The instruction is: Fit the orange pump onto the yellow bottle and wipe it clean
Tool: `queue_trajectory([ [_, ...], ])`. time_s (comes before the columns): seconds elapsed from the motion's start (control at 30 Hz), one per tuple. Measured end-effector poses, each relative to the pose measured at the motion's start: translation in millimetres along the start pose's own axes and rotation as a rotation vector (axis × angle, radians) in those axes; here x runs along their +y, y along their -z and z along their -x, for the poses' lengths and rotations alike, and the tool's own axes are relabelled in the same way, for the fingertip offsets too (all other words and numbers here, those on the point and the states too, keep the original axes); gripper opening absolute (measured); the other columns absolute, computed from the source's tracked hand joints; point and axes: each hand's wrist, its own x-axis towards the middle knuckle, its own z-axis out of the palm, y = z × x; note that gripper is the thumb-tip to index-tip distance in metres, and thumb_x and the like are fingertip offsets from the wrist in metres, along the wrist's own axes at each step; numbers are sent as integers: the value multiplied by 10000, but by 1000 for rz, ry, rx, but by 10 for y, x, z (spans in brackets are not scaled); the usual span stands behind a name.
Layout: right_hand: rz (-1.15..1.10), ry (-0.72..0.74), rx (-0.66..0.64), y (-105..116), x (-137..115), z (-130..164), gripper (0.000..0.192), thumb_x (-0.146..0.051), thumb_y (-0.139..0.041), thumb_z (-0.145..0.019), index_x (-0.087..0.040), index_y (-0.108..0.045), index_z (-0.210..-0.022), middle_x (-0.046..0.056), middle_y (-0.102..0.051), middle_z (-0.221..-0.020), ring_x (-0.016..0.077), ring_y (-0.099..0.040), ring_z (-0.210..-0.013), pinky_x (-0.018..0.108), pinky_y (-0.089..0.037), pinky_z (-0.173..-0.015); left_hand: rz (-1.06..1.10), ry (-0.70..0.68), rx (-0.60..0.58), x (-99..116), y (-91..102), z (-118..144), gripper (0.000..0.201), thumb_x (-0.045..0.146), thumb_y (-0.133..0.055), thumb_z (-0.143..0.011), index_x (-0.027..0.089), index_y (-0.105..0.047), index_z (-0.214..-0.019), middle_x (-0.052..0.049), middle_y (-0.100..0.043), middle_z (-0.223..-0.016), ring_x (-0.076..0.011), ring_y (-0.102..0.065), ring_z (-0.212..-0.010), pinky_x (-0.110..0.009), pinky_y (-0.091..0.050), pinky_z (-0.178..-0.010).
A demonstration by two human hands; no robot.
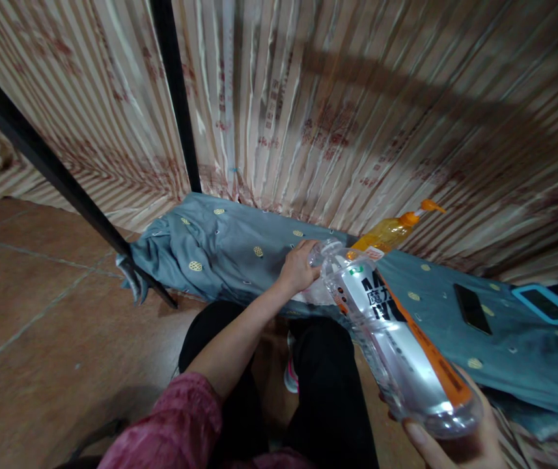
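A large clear plastic bottle [400, 339] with a silver, black and orange label lies tilted across the view, its top pointing up and left. My right hand [454, 423] is closed around its base. At the other end, my left hand [301, 268] has its fingers curled on clear plastic at the bottle's top; the exact shape of that part is hard to make out. A pump bottle [389, 234] of yellow liquid with an orange pump stands behind the clear bottle. Below my left hand a white piece [318, 292], perhaps tissue, shows in part.
A narrow surface under a grey-blue cloth [239, 244] with yellow pineapple prints runs across in front of my knees. A dark phone [471, 308] and a light-blue framed object [547, 304] lie on its right side. Dark poles [176, 91] rise at the left before a striped curtain [269, 78].
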Motion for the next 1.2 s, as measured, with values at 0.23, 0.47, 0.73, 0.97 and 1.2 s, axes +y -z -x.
queue_trajectory([
  [0.23, -90, -100, -19, 0, 34, 15, 967, -495, -884, -478, -188, -478, -1300, 204, -546, -1304, 522, -477, -1251, 678, -314, -1063, 4, -13, 10, -4, -7, -1, 320, 381, -677, -838, 166, -630, -1070, -100, -683, -1071, -253, -662, -1006, -368, -533, -924],
  [0.47, -68, -51, -13, -48, -21, 92, 993, -553, -831, -584, -181, -430, -1412, 185, -523, -1362, 491, -447, -1310, 625, -305, -1103, 19, -23, 18, -5, -14, 1, 331, 376, -679, -841, 155, -628, -1082, -110, -684, -1059, -255, -663, -1000, -372, -541, -911],
  [0.73, -97, -112, -24, -42, -35, 95, 1060, -546, -843, -569, -179, -391, -1455, 196, -534, -1334, 503, -469, -1285, 645, -310, -1090, 13, -7, 13, 5, -5, 3, 323, 351, -689, -833, 170, -630, -1094, -98, -684, -1074, -250, -663, -1013, -381, -544, -930],
  [0.97, -45, -77, -9, 37, 97, 37, 1000, -523, -857, -543, -175, -458, -1392, 187, -582, -1313, 491, -519, -1247, 611, -388, -1055, 10, -18, 8, 9, -1, 1, 347, 350, -702, -818, 158, -626, -1096, -106, -682, -1099, -260, -662, -1027, -390, -548, -935],
  [1.2, -26, -8, -84, 125, 342, 27, 928, -456, -807, -655, -207, -410, -1456, 152, -605, -1307, 422, -602, -1162, 540, -516, -928, 7, -28, 8, 5, -4, 1, 342, 368, -687, -834, 146, -625, -1087, -118, -684, -1076, -263, -664, -1013, -388, -543, -922],
])
